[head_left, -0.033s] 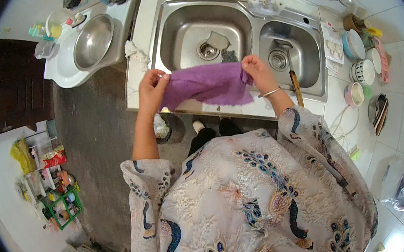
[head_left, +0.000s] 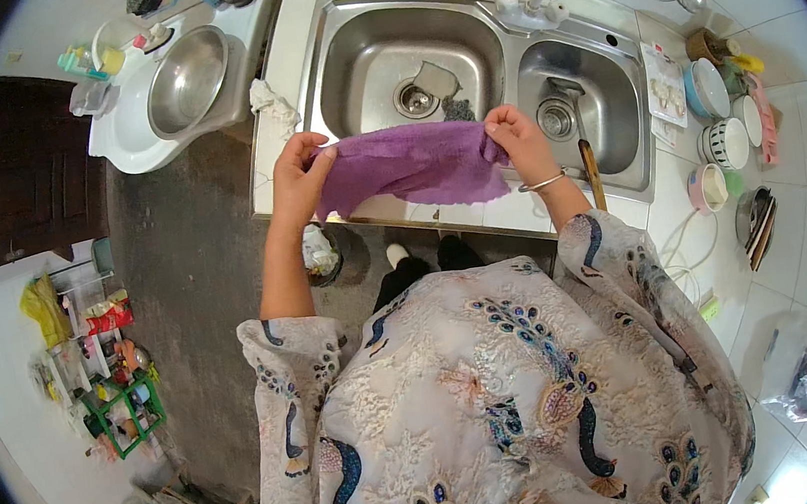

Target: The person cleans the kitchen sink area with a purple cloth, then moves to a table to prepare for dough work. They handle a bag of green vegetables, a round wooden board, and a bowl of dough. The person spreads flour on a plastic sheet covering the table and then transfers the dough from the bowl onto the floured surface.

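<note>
Nothing has shifted since the earlier frame: the purple cloth (head_left: 418,165) stays stretched above the front edge of the double steel sink (head_left: 370,65), left hand (head_left: 297,179) and right hand (head_left: 518,142) pinching its opposite ends. White tiled desk (head_left: 480,214) surrounds; dark floor (head_left: 190,278) left.

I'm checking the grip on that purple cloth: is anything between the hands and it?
Nothing visible. The left hand pinches one end of the purple cloth and the right hand pinches the other, both touching it directly. It hangs stretched between them over the front edge of the double sink.
</note>
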A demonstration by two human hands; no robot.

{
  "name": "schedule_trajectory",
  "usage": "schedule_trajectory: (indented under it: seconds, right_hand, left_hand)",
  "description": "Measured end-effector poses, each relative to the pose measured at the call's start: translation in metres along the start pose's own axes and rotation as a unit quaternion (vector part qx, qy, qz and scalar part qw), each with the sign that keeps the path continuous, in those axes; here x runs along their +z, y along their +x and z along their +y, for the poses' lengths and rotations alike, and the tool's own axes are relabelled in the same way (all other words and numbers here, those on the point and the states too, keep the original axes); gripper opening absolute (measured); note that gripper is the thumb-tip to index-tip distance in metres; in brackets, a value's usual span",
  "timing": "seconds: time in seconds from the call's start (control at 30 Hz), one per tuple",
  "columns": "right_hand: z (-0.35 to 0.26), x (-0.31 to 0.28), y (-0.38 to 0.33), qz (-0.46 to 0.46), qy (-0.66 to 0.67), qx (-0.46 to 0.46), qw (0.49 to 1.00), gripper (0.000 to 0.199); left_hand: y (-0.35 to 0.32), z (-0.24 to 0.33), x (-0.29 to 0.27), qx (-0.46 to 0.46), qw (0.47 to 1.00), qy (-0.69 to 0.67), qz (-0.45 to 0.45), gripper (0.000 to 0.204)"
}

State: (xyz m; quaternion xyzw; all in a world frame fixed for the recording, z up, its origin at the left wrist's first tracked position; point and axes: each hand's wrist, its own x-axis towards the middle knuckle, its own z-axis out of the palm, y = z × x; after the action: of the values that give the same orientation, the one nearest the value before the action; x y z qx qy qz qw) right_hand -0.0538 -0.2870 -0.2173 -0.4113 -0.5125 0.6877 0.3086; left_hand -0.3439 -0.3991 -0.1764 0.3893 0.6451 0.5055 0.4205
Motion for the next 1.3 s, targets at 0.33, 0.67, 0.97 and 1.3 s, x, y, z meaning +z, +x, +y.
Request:
schedule_trajectory:
  seconds: [0.33, 0.67, 0.97, 1.3]
  right_hand:
    - [0.062, 0.014, -0.044, -0.089, -0.198, 0.066, 0.974, 0.028]
    - [0.094, 0.042, -0.039, 0.055, -0.136, 0.137, 0.980, 0.030]
    - [0.124, 0.037, -0.077, 0.144, -0.612, -0.093, 0.772, 0.020]
    - [0.074, 0.051, -0.070, -0.078, -0.114, 0.164, 0.977, 0.019]
  left_hand:
    - [-0.040, -0.099, 0.012, -0.079, 0.970, 0.133, -0.186, 0.030]
    - [-0.029, -0.157, 0.024, -0.085, 0.996, 0.002, -0.030, 0.041]
    - [-0.055, -0.157, 0.004, 0.135, 0.876, 0.462, 0.018, 0.035]
    - [-0.042, -0.094, -0.114, -0.221, 0.962, -0.102, -0.122, 0.027]
